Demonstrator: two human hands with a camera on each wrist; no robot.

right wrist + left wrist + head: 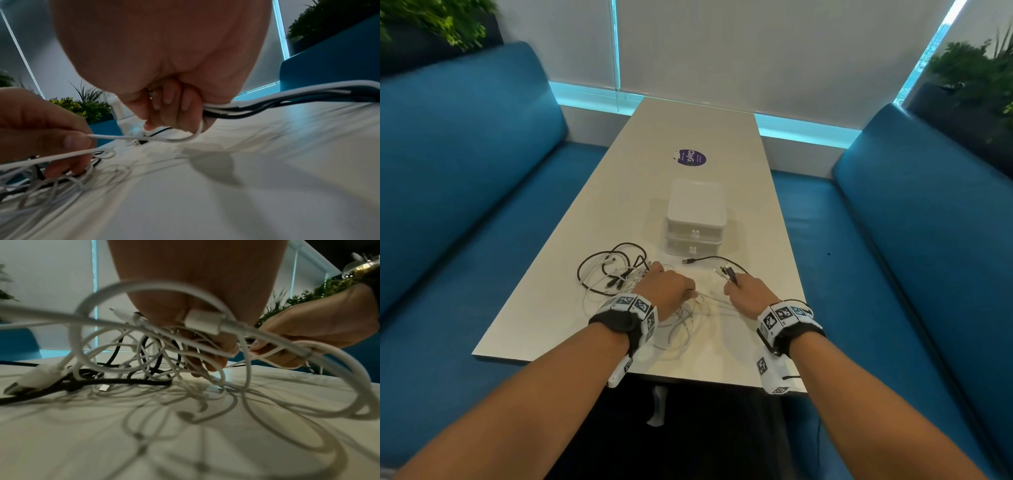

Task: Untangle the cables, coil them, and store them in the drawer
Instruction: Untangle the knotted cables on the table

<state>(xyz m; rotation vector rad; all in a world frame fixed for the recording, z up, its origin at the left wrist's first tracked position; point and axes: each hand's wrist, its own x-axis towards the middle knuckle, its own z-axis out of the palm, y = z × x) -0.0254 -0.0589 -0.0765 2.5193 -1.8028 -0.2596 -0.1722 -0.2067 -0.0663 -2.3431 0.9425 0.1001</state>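
A tangle of white and black cables (616, 274) (144, 356) lies on the near half of the white table (698, 130). My left hand (669, 289) (207, 344) (51, 142) grips white strands in the middle of the tangle. My right hand (748, 294) (170, 110) (308, 337) holds a bundle of black and white cable ends (727, 272) (267, 104), plugs pointing up. A taut white cable (133, 138) runs between both hands. A white two-drawer box (695, 219) stands just beyond, both drawers closed. A black cable with a USB plug (690, 261) lies before it.
A purple round sticker (691, 158) marks the table's far half. Blue benches (465, 171) (928, 222) flank the table on both sides. Plants (972, 65) stand behind the benches, and a white blind covers the window at the back.
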